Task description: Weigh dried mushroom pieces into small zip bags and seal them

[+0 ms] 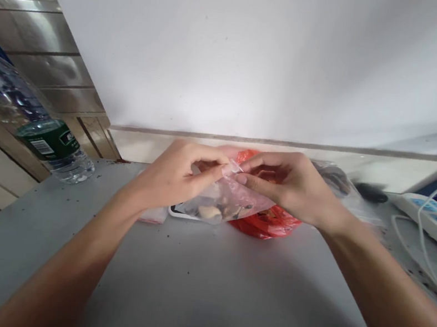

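Grey tabletop (185, 304) below, both hands (177, 173) pinch a clear bag (233, 200) between them.

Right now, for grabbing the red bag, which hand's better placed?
Probably the right hand: it sits nearer the red bag. The left hand is farther left. Both appear to pinch the clear bag at its upper end, so the right would need to let go.

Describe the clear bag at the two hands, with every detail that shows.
The clear bag is thin, wrinkled, see-through film, apparently plastic. Pale and dark pieces appear to be inside its lower part; what they are is unclear. Its narrow, bunched top is pinched by the left hand and right hand, and it widens below them, partly in front of the red bag. Whether its bottom touches the table is hard to tell.
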### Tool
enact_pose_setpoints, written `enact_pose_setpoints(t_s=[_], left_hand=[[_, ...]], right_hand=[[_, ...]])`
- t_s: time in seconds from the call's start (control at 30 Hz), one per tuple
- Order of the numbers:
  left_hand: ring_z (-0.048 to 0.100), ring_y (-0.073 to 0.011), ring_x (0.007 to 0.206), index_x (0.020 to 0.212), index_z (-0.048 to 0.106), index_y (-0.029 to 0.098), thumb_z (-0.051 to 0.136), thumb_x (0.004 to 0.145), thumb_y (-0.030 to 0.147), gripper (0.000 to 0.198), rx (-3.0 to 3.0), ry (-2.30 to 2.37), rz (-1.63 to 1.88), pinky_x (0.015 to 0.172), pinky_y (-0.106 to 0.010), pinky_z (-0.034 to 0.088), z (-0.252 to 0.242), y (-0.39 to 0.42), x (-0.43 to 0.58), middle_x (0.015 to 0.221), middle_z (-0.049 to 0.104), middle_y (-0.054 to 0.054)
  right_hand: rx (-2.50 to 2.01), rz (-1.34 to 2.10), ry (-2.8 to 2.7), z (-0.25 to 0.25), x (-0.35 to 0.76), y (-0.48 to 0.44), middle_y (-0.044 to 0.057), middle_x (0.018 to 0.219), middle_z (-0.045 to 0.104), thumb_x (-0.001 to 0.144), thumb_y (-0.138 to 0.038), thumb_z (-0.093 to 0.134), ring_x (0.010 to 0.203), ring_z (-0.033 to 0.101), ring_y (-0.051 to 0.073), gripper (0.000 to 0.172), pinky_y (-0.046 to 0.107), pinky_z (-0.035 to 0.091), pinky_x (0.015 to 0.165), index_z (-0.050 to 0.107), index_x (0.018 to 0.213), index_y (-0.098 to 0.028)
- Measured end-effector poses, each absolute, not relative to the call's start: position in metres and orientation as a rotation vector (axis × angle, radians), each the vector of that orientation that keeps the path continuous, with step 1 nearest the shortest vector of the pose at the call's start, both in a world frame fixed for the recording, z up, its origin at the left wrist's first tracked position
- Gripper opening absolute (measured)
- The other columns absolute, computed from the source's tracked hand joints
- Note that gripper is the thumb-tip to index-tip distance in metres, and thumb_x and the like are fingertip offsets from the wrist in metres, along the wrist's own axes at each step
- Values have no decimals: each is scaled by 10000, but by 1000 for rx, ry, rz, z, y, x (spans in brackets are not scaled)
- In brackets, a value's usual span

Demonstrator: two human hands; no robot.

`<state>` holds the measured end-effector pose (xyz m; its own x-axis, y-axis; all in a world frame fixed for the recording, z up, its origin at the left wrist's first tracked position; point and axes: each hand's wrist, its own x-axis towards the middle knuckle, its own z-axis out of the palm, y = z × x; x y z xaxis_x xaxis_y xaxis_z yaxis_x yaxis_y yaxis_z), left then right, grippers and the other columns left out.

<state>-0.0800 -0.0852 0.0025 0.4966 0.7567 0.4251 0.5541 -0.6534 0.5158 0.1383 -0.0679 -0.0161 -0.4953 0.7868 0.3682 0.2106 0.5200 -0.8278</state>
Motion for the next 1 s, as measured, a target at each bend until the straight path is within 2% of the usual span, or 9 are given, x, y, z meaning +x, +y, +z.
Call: enact_pose_setpoints(t_s=[0.17,0.33,0.4,0.53,0.67,0.77,0.93,1.0], left_hand=[[614,-156,645,871,769,199,534,983,304,281,2436,1144,840,524,-244,407,5,-88,-80,724,706,-21],[386,-104,486,735,701,196,512,980,257,315,2453,1112,784,458,-255,269,7,-90,-78,573,530,25],[410,-104,497,723,696,195,511,970,238,312,2470,1099,804,460,-250,281,7,-91,-78,584,558,24],[603,-134,644,800,746,190,537,948,234,260,2492,1080,899,532,-227,402,7,-88,-80,731,728,-4],[669,-157,731,813,743,175,558,930,237,228,2434,1090,1019,607,-230,474,6,-83,-81,804,770,-35],[623,-145,663,741,691,173,546,940,263,263,2392,1055,1012,578,-237,456,4,-80,-80,734,725,-37],[404,-100,506,677,600,184,495,996,342,372,2430,1014,894,478,-240,317,-1,-79,-79,583,542,23],[401,-100,499,658,583,186,461,1012,324,400,2493,1027,851,480,-249,303,-2,-79,-79,563,522,27]], right_hand=[[-780,923,-2018,-21,134,-69,57,814,750,888,-506,709,692,634,153,344,297,493,607,766,824,-173],[-751,849,-2067,-19,130,-73,34,768,712,911,-425,697,642,581,128,275,282,452,568,723,800,-175],[-749,845,-2068,-19,129,-74,28,758,701,914,-420,689,628,566,125,273,280,442,555,712,789,-178],[-751,909,-2011,-20,126,-72,19,725,676,919,-450,687,605,543,119,314,286,430,547,706,781,-169],[-739,927,-1991,-21,129,-67,5,698,660,911,-419,692,596,548,113,292,279,432,545,685,764,-168],[-764,879,-2006,-18,132,-68,-9,651,641,884,-408,722,588,553,115,290,280,442,551,656,720,-177],[-785,904,-2035,-11,134,-76,-23,619,631,870,-425,745,536,536,100,300,264,421,498,654,713,-186],[-783,938,-2048,-10,134,-77,-23,615,634,872,-426,747,522,530,96,293,256,413,476,668,727,-184]])
